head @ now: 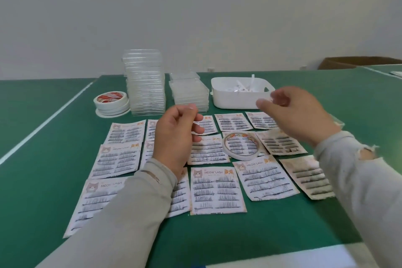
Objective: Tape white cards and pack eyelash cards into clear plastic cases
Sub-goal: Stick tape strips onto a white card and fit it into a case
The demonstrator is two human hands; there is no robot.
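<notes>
Green table (282,230) with white line (46,123) running diagonally across left part. White strip along near edge at bottom right. Plain white wall (195,11) behind. Small white wall socket (210,69) low on wall, just above table's far edge. Brown cardboard box (356,62) at far right, beyond table. Second green surface (389,69) with white line at far right edge.

Green table (282,235): eyelash cards (217,189), clear cases (145,85), tape rolls (112,102), white bin (235,98).

Eyelash cards (217,190) lie flat in rows before stacked clear cases (145,85).
</notes>
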